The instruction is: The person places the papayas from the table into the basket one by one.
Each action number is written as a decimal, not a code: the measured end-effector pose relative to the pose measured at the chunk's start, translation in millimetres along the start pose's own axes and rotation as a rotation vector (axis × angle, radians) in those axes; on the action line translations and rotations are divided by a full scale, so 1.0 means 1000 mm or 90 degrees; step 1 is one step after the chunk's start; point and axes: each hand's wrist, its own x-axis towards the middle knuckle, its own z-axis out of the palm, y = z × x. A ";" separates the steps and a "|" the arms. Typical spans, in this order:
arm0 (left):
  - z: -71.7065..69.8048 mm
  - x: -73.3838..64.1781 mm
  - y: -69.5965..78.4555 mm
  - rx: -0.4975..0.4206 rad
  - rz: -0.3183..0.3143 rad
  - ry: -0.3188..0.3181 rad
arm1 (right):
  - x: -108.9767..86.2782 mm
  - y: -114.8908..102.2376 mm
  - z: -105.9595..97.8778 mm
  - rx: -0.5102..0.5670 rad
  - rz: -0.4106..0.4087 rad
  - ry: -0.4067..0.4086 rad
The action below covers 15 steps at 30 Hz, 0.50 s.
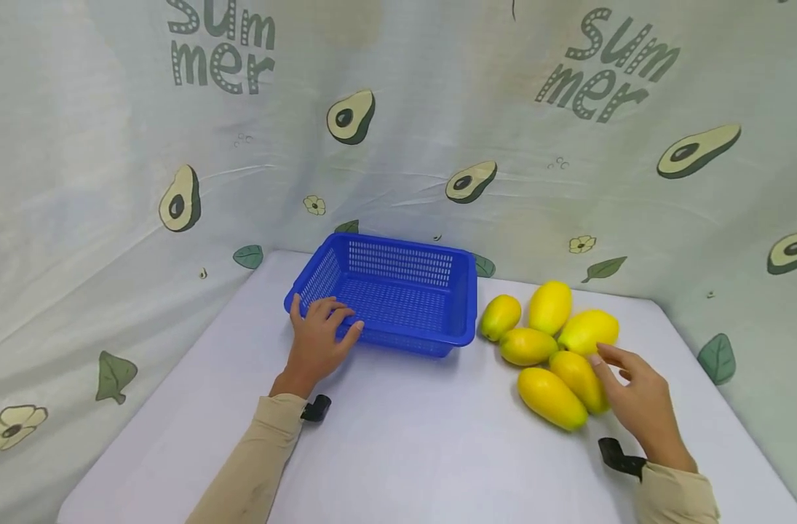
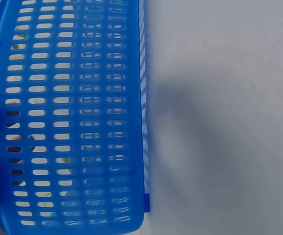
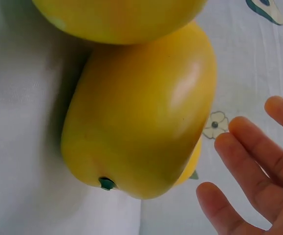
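The person's right hand (image 1: pixel 640 399), thumb apart from its fingers and holding nothing, hovers at the lower right beside a smooth yellow oval fruit (image 1: pixel 573 375) lying among others on the white table (image 1: pixel 405 444); a grip across its middle, thumb opposite fingers, would likely slip least. Left of centre, the left hand (image 1: pixel 316 340) curls its fingers over the blue rectangular perforated plastic basket's (image 1: pixel 407 336) rim, where light pressure should keep it steady.

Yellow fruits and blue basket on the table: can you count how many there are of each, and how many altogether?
Yellow fruits: 6
Blue basket: 1
Total: 7
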 end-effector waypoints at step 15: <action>0.001 0.001 0.004 -0.018 0.019 0.032 | -0.013 0.013 0.001 0.010 0.035 -0.015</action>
